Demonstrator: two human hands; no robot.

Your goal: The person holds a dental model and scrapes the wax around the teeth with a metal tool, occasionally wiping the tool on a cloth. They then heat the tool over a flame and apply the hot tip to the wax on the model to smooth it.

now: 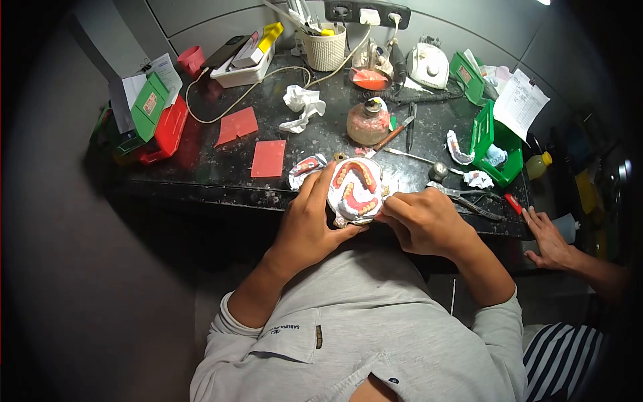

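A white dental model (341, 192) with two pink arches of teeth is held over the bench's front edge. My left hand (309, 218) is wrapped round its left side, the thumb below it. At its lower right edge my right hand (429, 220) is closed, fingers pressed together; whatever they may hold is hidden. Just left of the model lies a white plaster piece (298, 175) with pink on it. Pink wax sheets (268, 159) lie farther left. Behind the model stands a pinkish spirit burner (368, 124).
A co-worker's hand (550, 240) rests at the bench's right edge by a red-handled tool (512, 203). Pliers (477, 202), a metal-ended tool (438, 171) and a green box (507, 151) are at right. A red box (167, 134) stands at left, crumpled paper (303, 107) at the back.
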